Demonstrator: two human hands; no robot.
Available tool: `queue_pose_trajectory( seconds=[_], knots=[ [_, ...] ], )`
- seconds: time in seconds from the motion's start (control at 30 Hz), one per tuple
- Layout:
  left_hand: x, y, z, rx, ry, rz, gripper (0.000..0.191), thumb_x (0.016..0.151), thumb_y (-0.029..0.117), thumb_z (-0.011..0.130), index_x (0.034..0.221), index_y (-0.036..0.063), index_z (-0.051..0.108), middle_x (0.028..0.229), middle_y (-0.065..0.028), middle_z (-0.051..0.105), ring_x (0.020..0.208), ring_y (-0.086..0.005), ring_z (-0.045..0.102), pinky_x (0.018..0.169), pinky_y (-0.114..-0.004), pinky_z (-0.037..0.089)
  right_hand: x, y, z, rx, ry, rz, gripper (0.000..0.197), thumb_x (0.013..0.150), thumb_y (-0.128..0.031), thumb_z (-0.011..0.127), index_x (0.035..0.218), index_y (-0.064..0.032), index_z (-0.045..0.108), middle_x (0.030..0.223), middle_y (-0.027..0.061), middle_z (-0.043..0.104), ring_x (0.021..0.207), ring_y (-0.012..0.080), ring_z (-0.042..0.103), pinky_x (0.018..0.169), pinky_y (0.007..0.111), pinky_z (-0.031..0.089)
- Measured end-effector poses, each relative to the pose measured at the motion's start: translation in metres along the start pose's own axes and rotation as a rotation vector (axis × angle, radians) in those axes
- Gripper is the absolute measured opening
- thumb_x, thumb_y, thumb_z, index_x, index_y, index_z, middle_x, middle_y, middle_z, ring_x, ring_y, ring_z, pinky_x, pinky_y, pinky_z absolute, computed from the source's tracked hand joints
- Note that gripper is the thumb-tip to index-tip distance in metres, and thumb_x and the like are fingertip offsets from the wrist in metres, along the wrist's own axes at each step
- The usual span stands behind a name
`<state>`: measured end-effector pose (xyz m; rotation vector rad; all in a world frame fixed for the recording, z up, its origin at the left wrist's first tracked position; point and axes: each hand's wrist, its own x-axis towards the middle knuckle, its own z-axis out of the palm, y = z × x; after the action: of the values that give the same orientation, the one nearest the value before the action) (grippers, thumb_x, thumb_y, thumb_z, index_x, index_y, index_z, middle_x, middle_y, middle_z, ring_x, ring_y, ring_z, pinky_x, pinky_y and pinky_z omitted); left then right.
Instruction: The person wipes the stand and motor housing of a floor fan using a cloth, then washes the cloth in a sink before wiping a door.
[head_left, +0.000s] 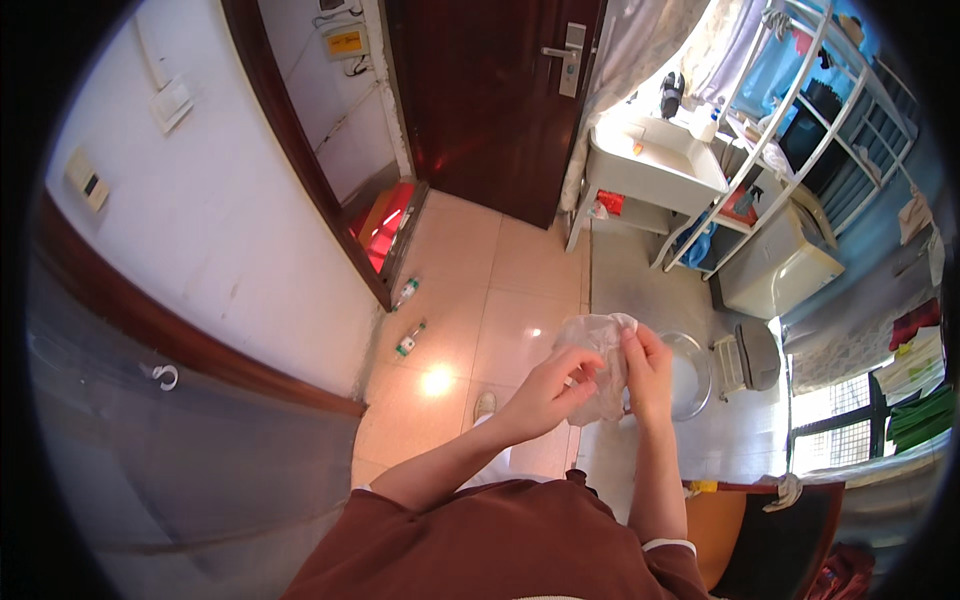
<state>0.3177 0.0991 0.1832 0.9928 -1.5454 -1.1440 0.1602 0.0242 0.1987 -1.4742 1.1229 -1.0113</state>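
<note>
A thin, translucent whitish plastic bag (589, 330) hangs crumpled in front of my body. My right hand (649, 369) pinches its right edge near the top between thumb and fingers. My left hand (551, 394) is at the bag's near side, fingers curled and thumb held apart from them. Whether those fingertips touch the film is hard to tell. Two clear plastic bottles with green-and-white labels, one nearer (410, 340) and one farther (406, 294), lie on the tiled floor (457, 315) to the left.
Ahead is a dark red door (495, 97). A washbasin (656, 165) and a white metal rack (814, 124) stand at the right, with a washing machine (780, 259) beside them. A clear round basin (690, 379) and a small grey-seated stool (756, 356) are on the floor.
</note>
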Motion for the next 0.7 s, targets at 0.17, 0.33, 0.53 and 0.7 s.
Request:
queue_pose_trajectory(
  seconds=[0.17,0.33,0.53,0.7],
  knots=[
    [0.071,-0.068,-0.052,-1.081,0.304,-0.315,0.038,0.093,0.009,0.046,0.131,0.0118,0.042,0.123,-0.0057,0.05,0.107,-0.0176,0.054,0.089,-0.033,0.049,0.066,-0.003,0.076,-0.37,-0.068,-0.373,0.029,0.09,-0.018,0.056,0.108,0.0043,0.056,0.09,0.0148,0.06,0.079,0.0296,0.059,0.07,0.036,0.048],
    [0.119,-0.11,-0.125,-1.34,0.283,-0.287,0.046,0.101,0.032,0.031,0.14,0.0081,0.034,0.13,-0.0104,0.049,0.119,-0.0236,0.049,0.098,-0.039,0.044,0.128,-0.017,0.119,-0.399,-0.352,-0.26,0.044,0.084,-0.019,0.063,0.12,0.0019,0.048,0.098,0.0195,0.058,0.087,0.0375,0.058,0.073,0.042,0.048],
    [0.167,-0.154,-0.155,-1.416,0.323,-0.183,0.042,0.099,0.033,0.034,0.13,0.0062,0.044,0.12,-0.0116,0.056,0.108,-0.0238,0.056,0.092,-0.039,0.048,0.197,-0.003,0.14,-0.608,-0.488,-0.512,0.036,0.081,-0.021,0.067,0.112,-0.0056,0.057,0.088,0.0133,0.059,0.08,0.0301,0.06,0.066,0.039,0.048],
    [0.231,-0.199,-0.161,-1.69,0.378,0.519,0.037,0.098,0.035,0.037,0.12,0.0083,0.051,0.116,-0.0103,0.058,0.106,-0.0235,0.058,0.089,-0.038,0.05,0.276,0.0,0.137,-0.64,-0.497,-0.659,0.036,0.079,-0.017,0.069,0.113,-0.0095,0.061,0.085,0.0096,0.06,0.075,0.0263,0.061,0.063,0.035,0.049]
  ],
)
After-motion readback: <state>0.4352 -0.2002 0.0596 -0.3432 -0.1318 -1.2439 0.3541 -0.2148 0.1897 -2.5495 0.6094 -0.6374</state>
